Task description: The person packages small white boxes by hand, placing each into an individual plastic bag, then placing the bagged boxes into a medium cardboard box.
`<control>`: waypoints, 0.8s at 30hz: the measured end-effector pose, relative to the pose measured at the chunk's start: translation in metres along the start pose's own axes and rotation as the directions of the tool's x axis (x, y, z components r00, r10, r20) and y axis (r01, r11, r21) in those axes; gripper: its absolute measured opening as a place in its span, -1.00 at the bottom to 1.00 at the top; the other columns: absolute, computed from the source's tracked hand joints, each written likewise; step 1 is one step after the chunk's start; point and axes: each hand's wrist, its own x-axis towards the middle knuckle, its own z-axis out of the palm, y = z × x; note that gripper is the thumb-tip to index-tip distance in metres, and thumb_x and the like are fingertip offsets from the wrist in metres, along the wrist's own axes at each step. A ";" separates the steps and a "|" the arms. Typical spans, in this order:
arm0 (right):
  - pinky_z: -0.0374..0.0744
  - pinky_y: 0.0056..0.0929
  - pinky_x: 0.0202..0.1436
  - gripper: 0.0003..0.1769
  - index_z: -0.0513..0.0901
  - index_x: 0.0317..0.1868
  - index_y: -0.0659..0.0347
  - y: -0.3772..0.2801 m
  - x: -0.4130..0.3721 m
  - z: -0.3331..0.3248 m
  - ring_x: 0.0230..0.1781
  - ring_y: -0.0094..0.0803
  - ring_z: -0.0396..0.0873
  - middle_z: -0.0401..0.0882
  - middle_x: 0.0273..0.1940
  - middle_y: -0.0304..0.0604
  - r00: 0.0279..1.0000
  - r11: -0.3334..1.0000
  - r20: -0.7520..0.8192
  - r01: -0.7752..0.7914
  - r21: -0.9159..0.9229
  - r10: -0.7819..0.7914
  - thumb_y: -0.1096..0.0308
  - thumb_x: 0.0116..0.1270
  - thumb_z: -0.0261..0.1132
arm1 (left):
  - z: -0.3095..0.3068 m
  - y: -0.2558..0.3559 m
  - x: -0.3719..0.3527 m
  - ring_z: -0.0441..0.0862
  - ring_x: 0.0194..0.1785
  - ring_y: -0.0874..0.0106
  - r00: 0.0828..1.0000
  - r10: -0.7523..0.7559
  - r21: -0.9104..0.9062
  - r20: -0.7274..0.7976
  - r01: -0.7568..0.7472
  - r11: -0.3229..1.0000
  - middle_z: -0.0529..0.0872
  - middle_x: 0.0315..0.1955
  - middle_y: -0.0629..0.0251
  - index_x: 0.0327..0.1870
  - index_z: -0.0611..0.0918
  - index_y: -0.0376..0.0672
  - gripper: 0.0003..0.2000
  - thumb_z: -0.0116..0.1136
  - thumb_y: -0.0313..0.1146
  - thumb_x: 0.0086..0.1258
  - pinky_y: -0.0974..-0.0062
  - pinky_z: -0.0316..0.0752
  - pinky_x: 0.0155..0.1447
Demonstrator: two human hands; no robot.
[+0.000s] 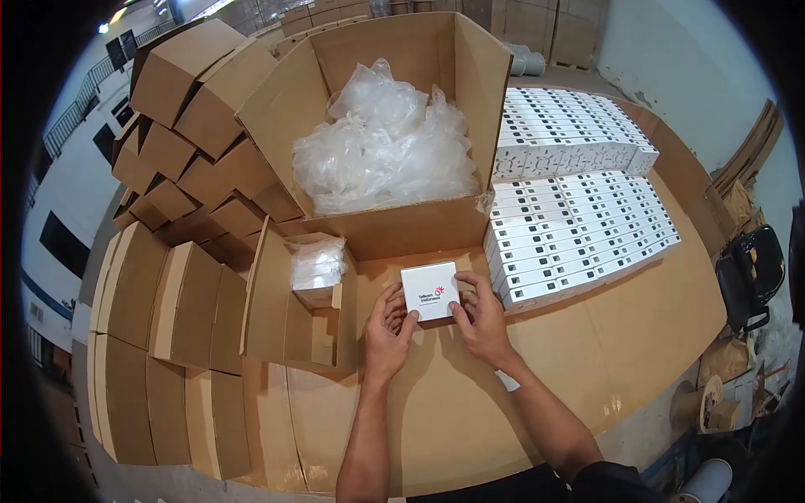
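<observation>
A small white box (430, 291) with a red logo and dark print is held between both hands above the cardboard-covered table. My left hand (388, 334) grips its left edge, thumb on the lower left corner. On the right edge my right hand (481, 317) has its thumb near the lower right corner and its fingers at the side. To the left stands an open carton (320, 339) with plastic-wrapped items (318, 267) inside. Right of the hands, many white boxes (579, 235) stand in tight rows.
Behind the hands is a large open carton (394, 230) filled with clear plastic bags (386, 151). Brown cartons (197, 109) are piled at the back left, and more cartons (126, 402) stand at the front left. A black bag (749, 277) hangs at the far right.
</observation>
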 end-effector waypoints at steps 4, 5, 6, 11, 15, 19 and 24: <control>0.64 -0.39 0.19 -0.37 0.28 0.43 0.30 0.000 0.001 -0.001 0.15 -0.30 0.65 0.48 0.29 0.02 1.000 0.998 -0.020 0.005 -0.058 -0.006 0.71 0.40 0.23 | -0.001 0.002 -0.001 0.71 0.10 0.36 1.000 0.020 0.174 -0.004 -0.019 0.985 0.73 0.10 0.05 0.35 0.47 -0.31 -0.53 0.26 -0.54 0.43 0.39 0.60 0.21; 0.64 -0.38 0.19 -0.34 0.28 0.44 0.27 -0.001 0.001 -0.002 0.14 -0.29 0.66 0.53 0.24 0.03 1.000 0.995 0.000 -0.010 -0.097 0.010 0.71 0.38 0.26 | -0.001 0.006 -0.002 0.73 0.12 0.32 1.000 0.023 0.225 -0.012 -0.019 0.974 0.74 0.08 0.03 0.32 0.48 -0.32 -0.55 0.27 -0.54 0.42 0.36 0.59 0.23; 0.64 -0.38 0.19 -0.34 0.28 0.44 0.27 -0.004 0.001 -0.003 0.14 -0.29 0.66 0.53 0.24 0.03 1.000 0.995 0.000 -0.013 -0.097 0.013 0.71 0.38 0.26 | -0.001 0.010 -0.003 0.74 0.14 0.28 0.999 0.025 0.277 -0.020 -0.018 0.961 0.76 0.07 0.00 0.29 0.50 -0.32 -0.56 0.28 -0.54 0.40 0.34 0.59 0.25; 0.65 -0.29 0.16 -0.35 0.34 0.42 0.20 -0.007 0.001 -0.008 0.09 -0.23 0.70 0.63 0.10 0.06 0.995 0.963 0.096 0.050 -0.263 -0.026 0.67 0.34 0.28 | -0.008 0.014 -0.004 0.76 0.12 0.20 0.999 0.039 0.421 0.020 -0.043 0.906 0.79 0.01 0.00 0.22 0.52 -0.27 -0.61 0.30 -0.53 0.39 0.31 0.61 0.19; 0.66 -0.26 0.16 -0.41 0.38 0.39 0.22 -0.008 0.000 -0.010 0.08 -0.20 0.70 0.65 0.08 0.05 0.993 0.956 0.116 0.069 -0.286 -0.037 0.66 0.36 0.26 | -0.008 0.013 -0.004 0.79 0.07 0.19 0.998 0.060 0.446 0.018 -0.062 0.893 0.80 -0.05 0.01 0.19 0.53 -0.24 -0.62 0.31 -0.54 0.39 0.29 0.63 0.14; 0.66 -0.26 0.15 -0.42 0.38 0.39 0.22 -0.002 0.001 -0.010 0.07 -0.15 0.71 0.64 0.11 0.07 0.992 0.957 0.124 0.062 -0.284 -0.028 0.64 0.37 0.25 | -0.007 0.016 -0.004 0.76 0.13 0.16 1.000 0.003 0.461 0.027 -0.015 0.887 0.77 0.02 0.00 0.25 0.50 -0.22 -0.56 0.32 -0.54 0.37 0.27 0.62 0.20; 0.63 -0.24 0.21 -0.26 0.29 0.47 0.24 -0.007 -0.006 -0.009 0.14 -0.09 0.67 0.59 0.19 0.14 0.991 0.963 0.130 0.070 -0.260 -0.037 0.59 0.29 0.32 | 0.001 0.028 -0.011 0.64 0.27 0.10 0.962 0.272 0.378 -0.032 -0.240 0.894 0.66 0.16 -0.04 0.40 0.38 -0.28 -0.40 0.22 -0.61 0.28 0.24 0.52 0.38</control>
